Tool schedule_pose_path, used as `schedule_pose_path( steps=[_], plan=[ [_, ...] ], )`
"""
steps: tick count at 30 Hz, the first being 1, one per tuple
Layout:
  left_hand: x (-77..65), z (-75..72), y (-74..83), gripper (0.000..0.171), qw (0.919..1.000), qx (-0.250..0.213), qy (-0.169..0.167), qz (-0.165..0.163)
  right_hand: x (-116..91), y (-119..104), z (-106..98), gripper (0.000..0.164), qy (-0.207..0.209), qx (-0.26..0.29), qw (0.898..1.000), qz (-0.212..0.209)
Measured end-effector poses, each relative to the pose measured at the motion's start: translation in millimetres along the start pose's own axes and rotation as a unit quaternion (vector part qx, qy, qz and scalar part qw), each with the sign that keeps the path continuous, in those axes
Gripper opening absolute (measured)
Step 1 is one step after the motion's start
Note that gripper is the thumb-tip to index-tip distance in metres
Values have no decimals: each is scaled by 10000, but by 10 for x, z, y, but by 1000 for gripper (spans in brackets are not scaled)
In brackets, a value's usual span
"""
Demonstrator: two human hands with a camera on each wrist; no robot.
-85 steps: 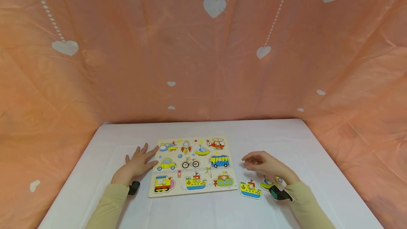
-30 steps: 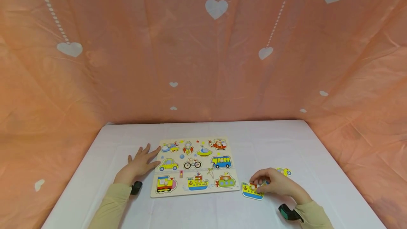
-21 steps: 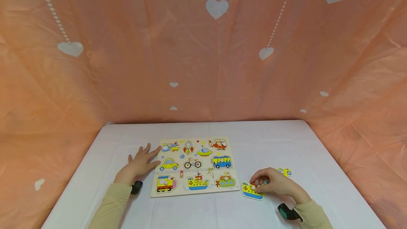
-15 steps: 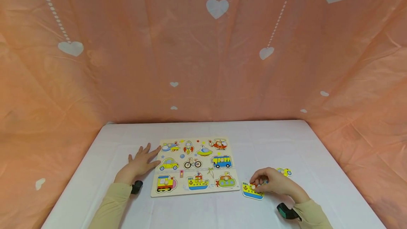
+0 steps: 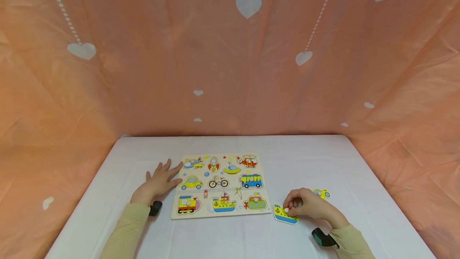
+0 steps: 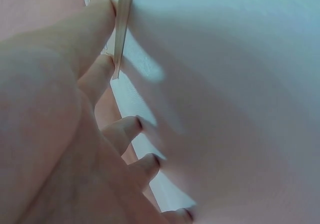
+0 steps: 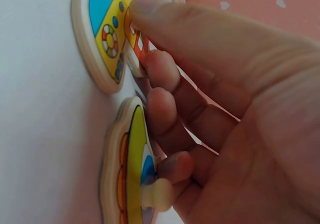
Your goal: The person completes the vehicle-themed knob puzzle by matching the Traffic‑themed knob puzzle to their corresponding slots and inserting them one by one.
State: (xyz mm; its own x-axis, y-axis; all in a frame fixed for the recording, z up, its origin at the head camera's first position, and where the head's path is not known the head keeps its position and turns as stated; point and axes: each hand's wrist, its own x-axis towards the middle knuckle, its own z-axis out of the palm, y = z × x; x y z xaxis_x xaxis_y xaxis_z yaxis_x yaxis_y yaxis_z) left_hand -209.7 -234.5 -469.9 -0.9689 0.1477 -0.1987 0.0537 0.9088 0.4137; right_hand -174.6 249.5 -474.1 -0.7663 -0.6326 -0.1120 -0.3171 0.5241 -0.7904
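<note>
My right hand (image 5: pixel 309 205) pinches the knob of a ship puzzle piece (image 5: pixel 282 216), which lies on the table just right of the wooden puzzle board (image 5: pixel 223 215). In the right wrist view, the thumb and index finger meet at the ship piece (image 7: pixel 102 39). A flying-saucer piece (image 7: pixel 132 169) with a pale knob stands below it, beside the curled lower fingers; my hand hides it in the head view. My left hand (image 5: pixel 154 185) has its fingers spread, thumb and index finger touching the board's left edge (image 6: pixel 121 34), the other fingertips on the tablecloth.
A yellow car piece (image 5: pixel 323 193) lies behind my right hand. On the board, the train (image 5: pixel 188 204), bus (image 5: pixel 251 180) and several other vehicles show knobs. A white cloth covers the table (image 5: pixel 230 239); an orange curtain (image 5: pixel 230 111) with hearts hangs behind.
My right hand has come down from above the table beside the board onto the ship piece and pinched its knob, covering the flying-saucer piece and uncovering the car. My left hand stays at the board's edge.
</note>
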Motion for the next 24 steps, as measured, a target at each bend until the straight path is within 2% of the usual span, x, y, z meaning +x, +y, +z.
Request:
schedule_pose_path(
  steps=[11,18,24],
  plan=[
    [28,8,-16,66,9999,98,-39,-5,-1,0,-4,12,78,-57,9997,-222],
    [34,12,-13,68,9999,139,-38,-37,2,-25,-5,10,72,-30,10000,-40],
    [14,-1,20,67,9999,99,-51,-69,30,-42,-27,9,81,44,9999,-109]
  ],
)
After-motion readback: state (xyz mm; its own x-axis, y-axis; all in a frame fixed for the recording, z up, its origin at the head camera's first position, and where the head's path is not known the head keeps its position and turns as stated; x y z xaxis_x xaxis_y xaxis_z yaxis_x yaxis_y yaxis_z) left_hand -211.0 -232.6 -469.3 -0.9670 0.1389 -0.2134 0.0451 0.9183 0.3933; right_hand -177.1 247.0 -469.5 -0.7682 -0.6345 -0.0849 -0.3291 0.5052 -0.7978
